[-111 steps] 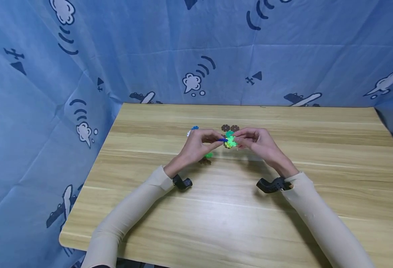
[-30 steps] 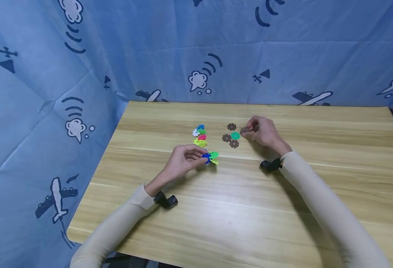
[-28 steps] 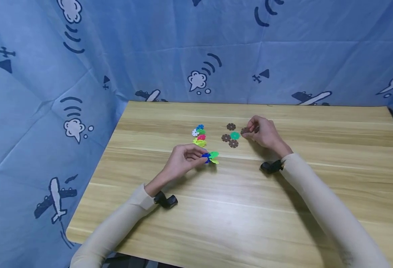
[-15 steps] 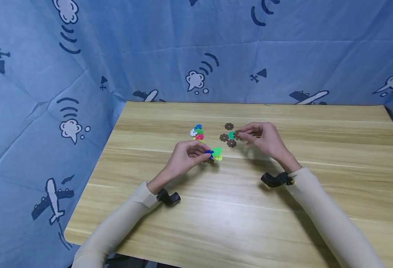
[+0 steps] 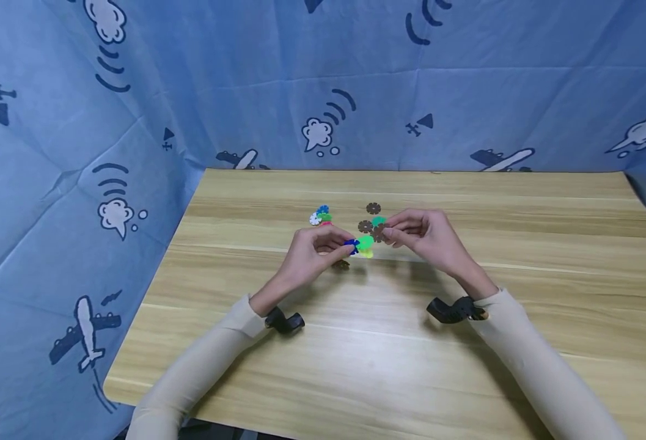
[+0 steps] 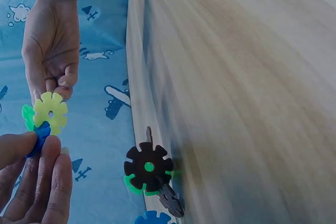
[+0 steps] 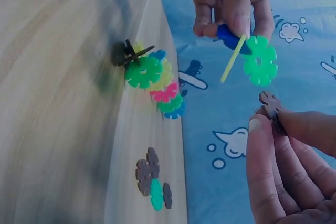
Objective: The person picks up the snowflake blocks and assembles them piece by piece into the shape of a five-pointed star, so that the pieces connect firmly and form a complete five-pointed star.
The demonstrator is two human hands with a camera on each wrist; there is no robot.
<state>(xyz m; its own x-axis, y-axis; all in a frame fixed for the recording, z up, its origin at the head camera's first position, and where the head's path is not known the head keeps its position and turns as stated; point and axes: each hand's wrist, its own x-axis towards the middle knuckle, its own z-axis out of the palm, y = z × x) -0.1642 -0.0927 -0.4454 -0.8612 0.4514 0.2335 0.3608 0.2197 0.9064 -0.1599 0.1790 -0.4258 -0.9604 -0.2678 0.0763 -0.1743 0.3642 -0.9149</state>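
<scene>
My left hand (image 5: 308, 253) pinches a blue snowflake disc (image 5: 351, 246) between thumb and fingers. A bright green disc (image 7: 260, 60) and a yellow disc (image 6: 50, 113) are slotted to it, pointing toward the right hand. My right hand (image 5: 429, 238) pinches a dark brown snowflake disc (image 7: 270, 104) by its edge. In the right wrist view a small gap separates this brown disc from the green one. Both hands are raised above the table, close together. Behind the left hand, partly hidden, stands a joined piece of brown discs (image 6: 137, 158) and a green disc.
Beyond the hands, loose brown discs (image 5: 374, 208) and a teal disc (image 5: 378, 220) lie on the wooden table (image 5: 356, 366). A row of blue, white, green and pink discs (image 5: 323, 215) lies behind the left hand. Blue printed cloth (image 5: 367, 85) hangs behind the table.
My right hand picked up the brown disc from the right of the teal one and carried it left toward the left hand. The left hand moved slightly right and up with its joined discs.
</scene>
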